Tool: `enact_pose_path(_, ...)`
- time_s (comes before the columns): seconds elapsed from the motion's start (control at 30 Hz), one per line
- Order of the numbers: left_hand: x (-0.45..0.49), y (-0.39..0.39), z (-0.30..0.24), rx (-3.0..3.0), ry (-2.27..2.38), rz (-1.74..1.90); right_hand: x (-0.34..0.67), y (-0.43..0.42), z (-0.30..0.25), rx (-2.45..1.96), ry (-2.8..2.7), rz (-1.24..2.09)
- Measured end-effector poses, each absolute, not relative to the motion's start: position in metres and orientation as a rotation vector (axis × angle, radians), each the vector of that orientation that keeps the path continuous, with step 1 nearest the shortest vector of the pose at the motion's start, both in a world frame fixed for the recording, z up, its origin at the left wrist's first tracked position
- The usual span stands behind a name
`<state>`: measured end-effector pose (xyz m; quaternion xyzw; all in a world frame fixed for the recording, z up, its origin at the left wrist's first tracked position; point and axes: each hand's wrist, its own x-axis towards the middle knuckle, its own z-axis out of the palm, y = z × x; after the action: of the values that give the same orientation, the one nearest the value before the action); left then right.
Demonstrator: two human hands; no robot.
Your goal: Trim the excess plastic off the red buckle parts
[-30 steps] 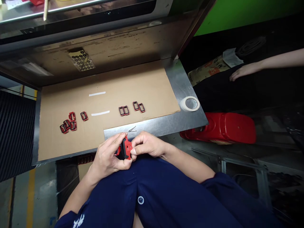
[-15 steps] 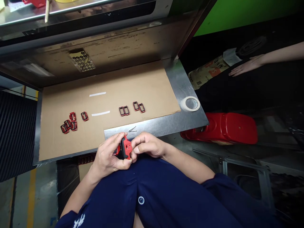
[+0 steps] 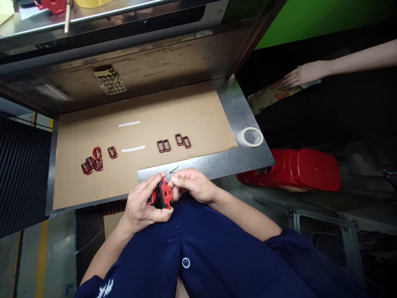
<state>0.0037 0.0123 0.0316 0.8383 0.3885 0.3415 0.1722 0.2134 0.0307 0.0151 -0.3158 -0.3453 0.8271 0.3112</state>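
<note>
My left hand is closed round a red-and-black plastic frame part, held near my body just off the table's front edge. Its red side, with small rectangular openings, faces right. My right hand is beside the part's right side, thumb and forefinger pinched together; whatever they hold, if anything, is too small to see. A pair of tweezers lies on the bare metal just beyond my hands. More red-and-black frames lie on the cardboard, some in a cluster at left and others in pairs at centre right.
Cardboard covers most of the metal table. A roll of tape rests on its right corner. A sheet of round stickers is on the back panel. A red stool stands at right. Another person's hand reaches over a printed bag.
My right hand's fingers have shifted slightly up along the part, uncovering more of its red side. The other person's hand has moved left over the bag. The view has shifted slightly.
</note>
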Motion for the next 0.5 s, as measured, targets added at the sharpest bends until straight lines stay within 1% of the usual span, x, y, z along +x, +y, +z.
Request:
enact_pose_path(0.1, 0.001, 0.012, 0.031, 2.374, 1.089, 0.948, 0.211, 0.031, 0.007, -0.898, -0.786, 2.127)
enact_pose_path(0.27, 0.003, 0.014, 0.032, 2.368, 1.058, 0.981, 0.213, 0.03, 0.008, -0.825, -0.772, 2.095)
enact_pose_path(0.5, 0.005, 0.012, 0.03, 2.285, 1.08, 0.951, 0.218, 0.028, 0.024, -0.726, -0.948, 2.075)
